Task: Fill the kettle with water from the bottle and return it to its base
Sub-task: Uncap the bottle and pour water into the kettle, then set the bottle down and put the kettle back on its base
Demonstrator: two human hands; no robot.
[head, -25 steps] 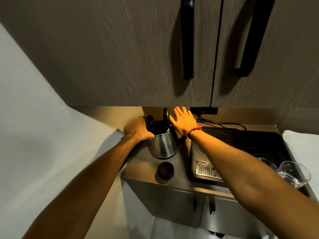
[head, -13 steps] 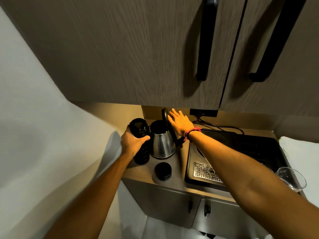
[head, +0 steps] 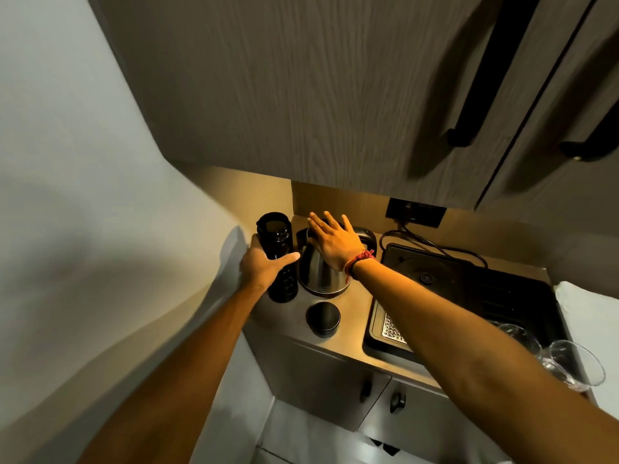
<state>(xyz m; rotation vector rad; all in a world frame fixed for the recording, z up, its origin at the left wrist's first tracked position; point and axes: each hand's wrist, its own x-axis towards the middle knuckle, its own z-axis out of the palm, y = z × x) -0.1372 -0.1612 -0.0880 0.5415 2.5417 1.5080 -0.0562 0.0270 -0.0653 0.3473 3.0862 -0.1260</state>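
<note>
A steel kettle (head: 318, 276) stands on the counter, its dark handle (head: 365, 236) pointing back right. My right hand (head: 333, 241) lies flat on the kettle's top with the fingers spread, hiding the lid. Just left of the kettle a black bottle (head: 278, 244) stands upright with its mouth uncovered. My left hand (head: 264, 267) is wrapped around the bottle's middle. The bottle's round black cap (head: 323, 319) lies on the counter in front of the kettle. I cannot tell whether the kettle sits on a base.
A black hob (head: 432, 272) and a black tray with a metal grate (head: 390, 329) lie to the right. Two clear glasses (head: 576, 363) stand at the far right. A wall socket (head: 415, 212) with a cord sits behind. Cabinet doors (head: 301, 95) hang low overhead; a wall closes the left.
The bottle went from tipped at the kettle's mouth to upright on the counter at the left. The upright kettle lid came down under my right hand.
</note>
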